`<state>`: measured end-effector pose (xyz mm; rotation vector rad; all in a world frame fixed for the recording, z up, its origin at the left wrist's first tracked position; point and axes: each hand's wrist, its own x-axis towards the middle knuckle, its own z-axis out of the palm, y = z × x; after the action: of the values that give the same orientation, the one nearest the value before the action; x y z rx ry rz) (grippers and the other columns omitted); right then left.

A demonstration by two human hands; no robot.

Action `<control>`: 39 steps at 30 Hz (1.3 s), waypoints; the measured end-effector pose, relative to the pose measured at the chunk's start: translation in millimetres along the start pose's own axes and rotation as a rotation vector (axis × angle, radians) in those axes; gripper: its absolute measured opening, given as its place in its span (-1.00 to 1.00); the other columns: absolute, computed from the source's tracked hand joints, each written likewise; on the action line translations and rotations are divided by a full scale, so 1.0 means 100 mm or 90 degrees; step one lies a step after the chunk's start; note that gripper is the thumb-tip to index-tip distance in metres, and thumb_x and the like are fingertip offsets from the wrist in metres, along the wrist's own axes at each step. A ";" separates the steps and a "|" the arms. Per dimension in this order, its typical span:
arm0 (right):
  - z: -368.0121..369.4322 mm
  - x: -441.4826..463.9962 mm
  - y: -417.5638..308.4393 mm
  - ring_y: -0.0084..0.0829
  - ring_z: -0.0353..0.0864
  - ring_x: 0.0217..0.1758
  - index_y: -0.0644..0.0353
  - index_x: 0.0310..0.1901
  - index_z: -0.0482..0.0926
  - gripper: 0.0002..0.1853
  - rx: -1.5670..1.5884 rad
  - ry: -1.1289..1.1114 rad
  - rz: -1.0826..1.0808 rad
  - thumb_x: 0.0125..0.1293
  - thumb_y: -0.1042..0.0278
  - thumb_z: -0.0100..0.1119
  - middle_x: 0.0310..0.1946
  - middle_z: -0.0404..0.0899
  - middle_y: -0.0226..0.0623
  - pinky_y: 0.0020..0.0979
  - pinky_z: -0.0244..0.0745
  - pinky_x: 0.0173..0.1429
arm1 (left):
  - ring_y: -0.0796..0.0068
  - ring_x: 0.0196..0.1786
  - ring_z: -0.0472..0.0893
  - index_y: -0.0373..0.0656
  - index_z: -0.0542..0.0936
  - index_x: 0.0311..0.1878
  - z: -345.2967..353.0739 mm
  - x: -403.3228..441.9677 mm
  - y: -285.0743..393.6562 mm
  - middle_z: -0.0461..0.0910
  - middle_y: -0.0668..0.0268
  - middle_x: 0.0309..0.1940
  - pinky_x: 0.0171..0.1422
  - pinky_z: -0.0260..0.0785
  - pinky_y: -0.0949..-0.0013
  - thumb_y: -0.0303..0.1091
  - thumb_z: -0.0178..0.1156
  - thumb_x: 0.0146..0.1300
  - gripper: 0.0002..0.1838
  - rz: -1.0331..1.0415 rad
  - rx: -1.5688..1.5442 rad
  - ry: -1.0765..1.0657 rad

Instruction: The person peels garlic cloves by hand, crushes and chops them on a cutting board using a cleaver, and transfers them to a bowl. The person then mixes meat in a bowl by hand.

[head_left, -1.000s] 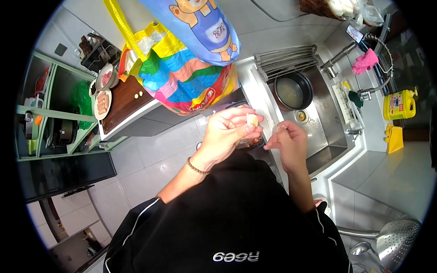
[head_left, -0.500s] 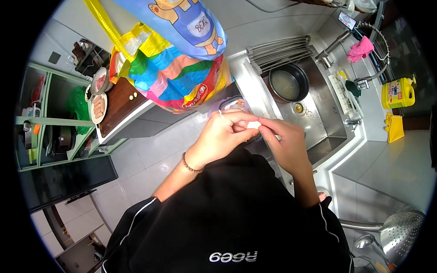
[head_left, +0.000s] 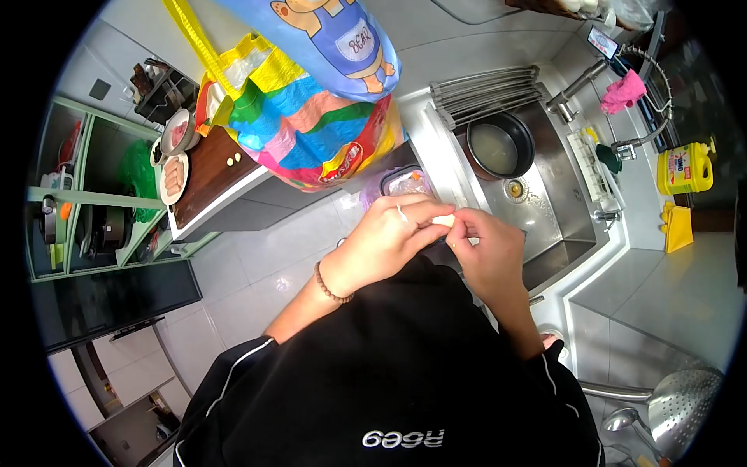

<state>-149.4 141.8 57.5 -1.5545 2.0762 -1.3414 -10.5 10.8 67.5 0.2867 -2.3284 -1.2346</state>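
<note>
The left hand [head_left: 387,236] pinches a pale garlic clove [head_left: 443,221], and the right hand [head_left: 493,253] pinches its other end. Two bare cloves [head_left: 230,162] on the brown bench [head_left: 204,177] look done; this one seems not finished yet.

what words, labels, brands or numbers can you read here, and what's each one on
"BEAR": on the blue bag, on the printed bear's front.
Black top: white characters, upside down in this view, too unclear to quote surely.
Striped bag: red logo, too blurred to read.
Yellow bottle: label too small to read surely.
Small screen: too small to read.
</note>
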 end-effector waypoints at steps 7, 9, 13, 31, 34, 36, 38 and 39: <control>-0.06 0.01 0.00 -0.55 0.72 -0.41 0.42 -0.17 0.65 -0.92 0.447 -0.056 0.327 0.33 0.61 0.25 -0.40 0.73 -0.20 -0.54 0.66 -0.30 | 0.49 -0.10 0.73 -0.36 0.61 0.12 -0.07 -0.02 0.02 0.73 0.18 -0.14 -0.03 0.62 0.39 -0.59 0.28 0.35 -0.71 -0.160 -0.360 -0.055; -0.09 0.05 0.00 -0.51 0.73 -0.42 0.45 -0.17 0.64 -0.90 0.503 -0.071 0.387 0.36 0.60 0.23 -0.41 0.73 -0.17 -0.50 0.70 -0.28 | 0.45 -0.02 0.72 -0.39 0.57 0.18 0.00 -0.08 -0.12 0.71 0.17 -0.07 0.05 0.62 0.37 -0.61 0.25 0.38 -0.67 -0.218 -0.544 -0.036; -0.11 0.05 0.10 -0.48 0.73 -0.42 0.46 -0.13 0.62 -0.88 0.635 -0.110 0.471 0.41 0.57 0.17 -0.39 0.71 -0.16 -0.45 0.75 -0.25 | 0.55 0.00 0.67 -0.35 0.57 0.20 0.04 -0.10 -0.11 0.66 0.30 -0.02 0.11 0.57 0.44 -0.55 0.15 0.48 -0.72 -0.275 -0.601 -0.058; 0.05 -0.06 0.50 -0.39 0.70 -0.36 0.31 0.00 0.58 -0.81 0.853 -0.102 0.496 0.41 0.49 0.13 -0.35 0.66 -0.19 -0.41 0.65 -0.32 | 0.41 -0.21 0.63 -0.32 0.52 0.18 0.19 -0.12 -0.31 0.53 0.25 -0.26 -0.15 0.66 0.31 -0.20 0.15 0.54 -0.63 -0.237 -0.890 0.231; 0.12 -0.04 0.50 -0.38 0.74 -0.28 0.33 -0.03 0.65 -0.81 0.404 -0.095 0.426 0.39 0.47 0.21 -0.28 0.70 -0.15 -0.41 0.67 -0.23 | 0.39 -0.23 0.67 -0.28 0.50 0.21 0.19 -0.15 -0.31 0.61 0.19 -0.22 -0.13 0.68 0.29 -0.26 0.16 0.53 -0.66 -0.231 -0.885 0.217; 0.14 -0.04 0.59 -0.40 0.75 -0.29 0.36 -0.08 0.68 -0.84 0.237 -0.108 0.232 0.38 0.49 0.23 -0.26 0.73 -0.14 -0.45 0.64 -0.24 | 0.33 -0.22 0.72 -0.26 0.50 0.20 0.18 -0.16 -0.32 0.66 0.11 -0.18 -0.12 0.69 0.26 -0.29 0.16 0.53 -0.68 -0.235 -0.915 0.197; 0.14 -0.04 0.62 -0.40 0.75 -0.29 0.36 -0.12 0.70 -0.85 0.116 -0.108 0.113 0.35 0.50 0.25 -0.25 0.74 -0.15 -0.46 0.61 -0.24 | 0.27 -0.18 0.76 -0.25 0.50 0.20 0.17 -0.16 -0.32 0.69 0.03 -0.13 -0.08 0.71 0.25 -0.34 0.14 0.53 -0.72 -0.233 -0.947 0.176; 0.11 -0.02 0.57 -0.39 0.75 -0.29 0.35 -0.13 0.70 -0.86 0.079 -0.103 0.092 0.34 0.51 0.27 -0.26 0.74 -0.15 -0.45 0.60 -0.24 | 0.24 -0.14 0.77 -0.25 0.49 0.19 0.17 -0.16 -0.31 0.69 -0.01 -0.10 -0.06 0.72 0.25 -0.37 0.13 0.53 -0.73 -0.228 -0.965 0.165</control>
<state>-178.6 138.8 7.9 -1.3848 1.9288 -1.2267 -6.5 11.6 28.8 0.2654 -0.6656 -2.4965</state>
